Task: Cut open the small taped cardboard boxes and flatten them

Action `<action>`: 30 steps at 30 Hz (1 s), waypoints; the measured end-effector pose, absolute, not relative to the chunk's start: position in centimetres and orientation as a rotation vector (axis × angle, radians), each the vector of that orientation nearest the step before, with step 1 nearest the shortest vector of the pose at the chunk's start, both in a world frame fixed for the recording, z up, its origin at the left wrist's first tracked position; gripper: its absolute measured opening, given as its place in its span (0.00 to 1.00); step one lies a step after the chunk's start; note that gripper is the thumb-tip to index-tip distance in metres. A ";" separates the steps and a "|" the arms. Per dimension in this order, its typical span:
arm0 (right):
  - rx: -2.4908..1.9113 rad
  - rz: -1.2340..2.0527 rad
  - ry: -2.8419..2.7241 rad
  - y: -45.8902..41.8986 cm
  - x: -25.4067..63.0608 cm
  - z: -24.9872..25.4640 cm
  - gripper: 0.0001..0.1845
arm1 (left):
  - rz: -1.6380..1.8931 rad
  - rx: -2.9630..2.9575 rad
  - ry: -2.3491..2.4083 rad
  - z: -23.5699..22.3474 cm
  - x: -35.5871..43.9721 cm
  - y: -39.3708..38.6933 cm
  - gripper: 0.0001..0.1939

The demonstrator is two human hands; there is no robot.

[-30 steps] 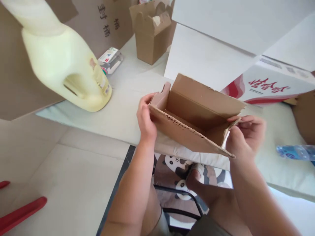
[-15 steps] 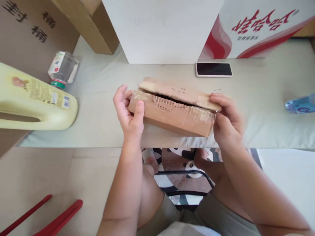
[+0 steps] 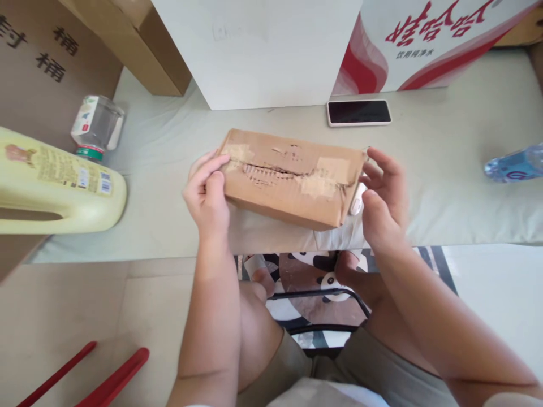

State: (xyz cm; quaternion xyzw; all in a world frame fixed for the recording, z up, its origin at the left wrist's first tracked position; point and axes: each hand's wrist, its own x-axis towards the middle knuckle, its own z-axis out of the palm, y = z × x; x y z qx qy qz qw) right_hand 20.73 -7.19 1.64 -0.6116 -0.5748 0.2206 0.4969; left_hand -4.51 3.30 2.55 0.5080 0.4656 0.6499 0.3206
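Observation:
A small brown cardboard box with its flaps folded down and torn tape along the seam is held between both hands over the near edge of a pale padded surface. My left hand grips its left end, thumb on the near side and fingers on top. My right hand cups the right end, fingers curled against the box's side.
A yellow jug lies at the left, with a small clear bottle behind it. A phone lies face up before a white box and a red-and-white carton. A blue water bottle lies at the right. Red bars are on the floor.
The box's flaps have gone from standing open to folded shut, and the box has turned so its taped top faces up. The view has dropped toward the table.

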 end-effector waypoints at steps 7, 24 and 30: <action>-1.521 0.909 -1.312 -6.6 20.5 1.8 0.25 | 1.868 0.906 1.150 2.8 -5.2 4.3 0.14; -1.215 0.742 -1.577 -7.9 20.0 4.0 0.36 | 1.007 0.586 1.187 2.0 -2.8 2.9 0.26; -1.298 0.614 -1.436 -7.4 20.5 3.3 0.26 | 0.283 0.853 1.326 2.3 -2.3 1.7 0.15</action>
